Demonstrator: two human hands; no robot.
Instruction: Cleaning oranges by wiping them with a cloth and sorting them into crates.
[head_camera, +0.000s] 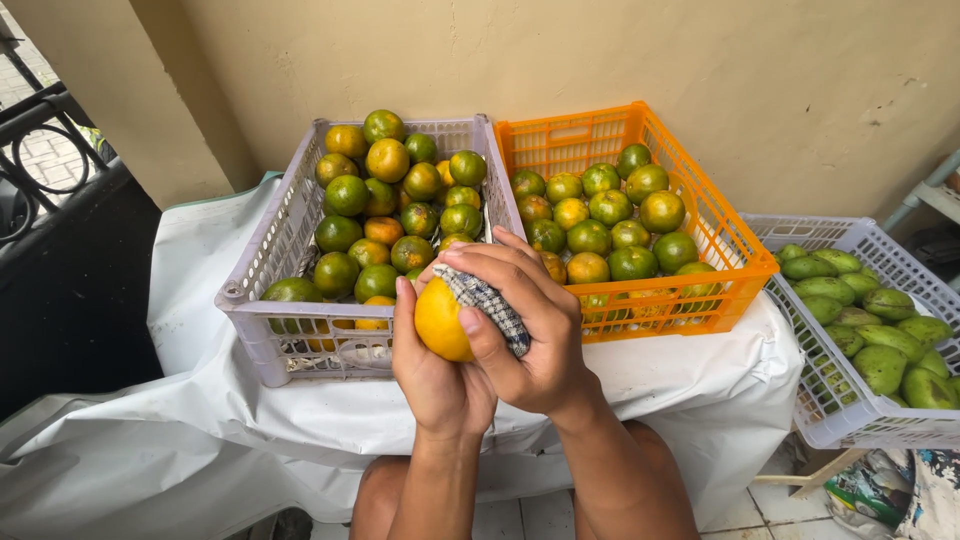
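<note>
My left hand (435, 375) holds a yellow-orange citrus fruit (440, 322) from below and behind. My right hand (520, 320) presses a checked grey cloth (485, 300) over the top right of that fruit, fingers curled around it. Both hands are in front of the near rim of a pale lilac crate (262, 325) piled with green and orange citrus fruits. An orange crate (735, 245) with more green citrus stands beside it on the right.
Both crates rest on a white plastic sheet (190, 400) draped over a low surface. A white basket (850, 415) of green mangoes is at the right. A beige wall is behind, black railing at left. My knees show below.
</note>
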